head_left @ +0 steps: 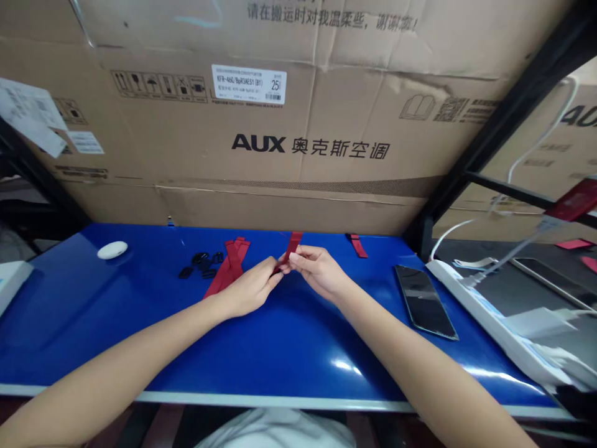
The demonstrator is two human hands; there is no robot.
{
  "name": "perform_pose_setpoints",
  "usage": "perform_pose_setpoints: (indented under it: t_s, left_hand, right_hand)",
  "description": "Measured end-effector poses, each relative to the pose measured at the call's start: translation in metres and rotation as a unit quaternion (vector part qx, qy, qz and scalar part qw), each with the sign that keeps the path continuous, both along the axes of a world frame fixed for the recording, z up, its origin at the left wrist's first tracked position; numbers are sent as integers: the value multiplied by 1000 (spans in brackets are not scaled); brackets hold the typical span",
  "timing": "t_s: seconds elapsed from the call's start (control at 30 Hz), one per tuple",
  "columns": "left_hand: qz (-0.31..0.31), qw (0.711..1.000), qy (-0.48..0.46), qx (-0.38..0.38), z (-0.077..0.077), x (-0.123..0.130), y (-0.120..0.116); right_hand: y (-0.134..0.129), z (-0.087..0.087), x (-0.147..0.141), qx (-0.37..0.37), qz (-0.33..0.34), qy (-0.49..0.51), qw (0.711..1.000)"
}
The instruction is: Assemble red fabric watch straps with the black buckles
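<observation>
Over the middle of the blue table (93, 323), the left hand (249, 289) and right hand (317, 270) both pinch a red strap (293, 244) with their fingertips. More red straps (231, 264) lie just left, beside black buckles (201, 264).

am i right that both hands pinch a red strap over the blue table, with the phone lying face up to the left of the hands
Not quite. The head view shows the left hand and right hand pinching the red strap over the blue table, but the phone lies to the right of the hands, not the left. The rest holds.
</observation>
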State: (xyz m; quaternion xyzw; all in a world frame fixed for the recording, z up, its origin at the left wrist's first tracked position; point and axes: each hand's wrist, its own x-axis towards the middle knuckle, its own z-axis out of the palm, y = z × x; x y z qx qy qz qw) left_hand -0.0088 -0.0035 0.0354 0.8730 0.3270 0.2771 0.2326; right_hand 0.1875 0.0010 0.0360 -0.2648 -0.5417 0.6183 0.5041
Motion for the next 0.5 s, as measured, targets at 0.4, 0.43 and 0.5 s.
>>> perform_pose_setpoints:
  t_s: [0.4, 0.43, 0.5]
  left_hand:
    - [17, 988, 18, -151, 4, -17, 0]
    - [17, 985, 4, -170, 4, -16, 0]
    - [6, 977, -28, -211, 4, -13, 0]
  right_hand:
    - [4, 28, 40, -94, -99, 73, 988]
    - [3, 24, 34, -105, -83, 57, 989]
    - [2, 13, 20, -119, -50, 34, 991]
